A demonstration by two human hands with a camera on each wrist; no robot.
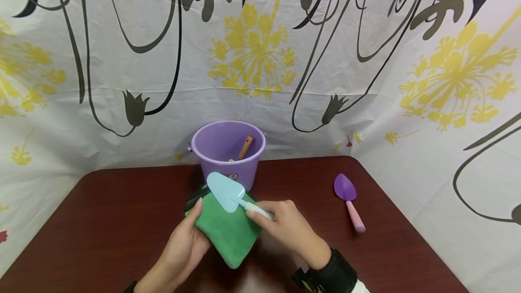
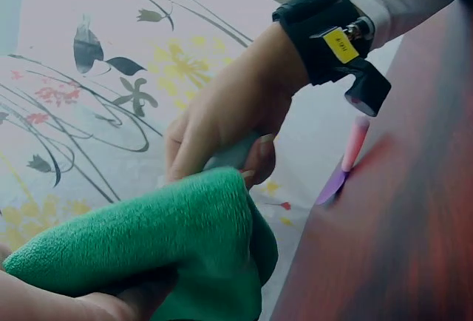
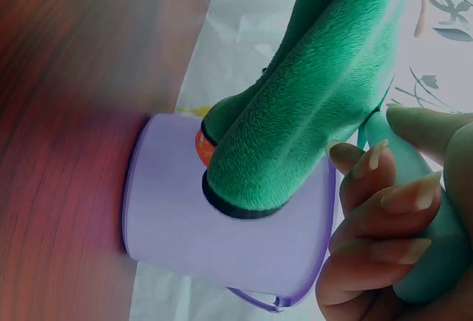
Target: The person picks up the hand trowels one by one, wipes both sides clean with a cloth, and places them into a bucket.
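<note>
In the head view my right hand grips the handle of a light blue toy trowel, its blade lying over a folded green cloth. My left hand holds that cloth from its left side, thumb on top and the other fingers hidden beneath. The right wrist view shows my fingers curled round the trowel's thick handle, with the fuzzy cloth beside it. From the left wrist, the cloth hides the trowel's blade, and part of the handle shows in my right hand.
A purple bucket stands at the table's back edge, just beyond the cloth, with a brown handle sticking up inside. A purple trowel with a pink handle lies on the right of the dark wooden table. A patterned curtain hangs behind.
</note>
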